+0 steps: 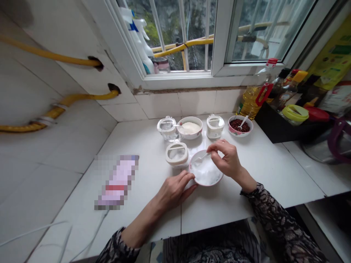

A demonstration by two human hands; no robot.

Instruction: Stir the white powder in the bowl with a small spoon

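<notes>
My right hand [227, 157] pinches the handle of a small white spoon [202, 158], whose tip lies in a bowl [207, 185] of white granules. Along the near left side of this bowl, my left hand [175, 188] grips the rim between fingers and thumb. Just behind my left hand stands a clear lidded jar [177, 155] with a pale rim. Farther back are another clear jar [166, 128], a bowl [192, 138] of cream-coloured powder and a third lidded jar [215, 128]. To the right, a flowered bowl [239, 135] holds dark red grains and a small white spoon.
A blurred pinkish phone-like object [119, 180] with a cable lies on the left of the white counter [153, 219]. An oil bottle [253, 95] and a black box [270, 124] of seasoning bottles stand at right. A barred window is behind.
</notes>
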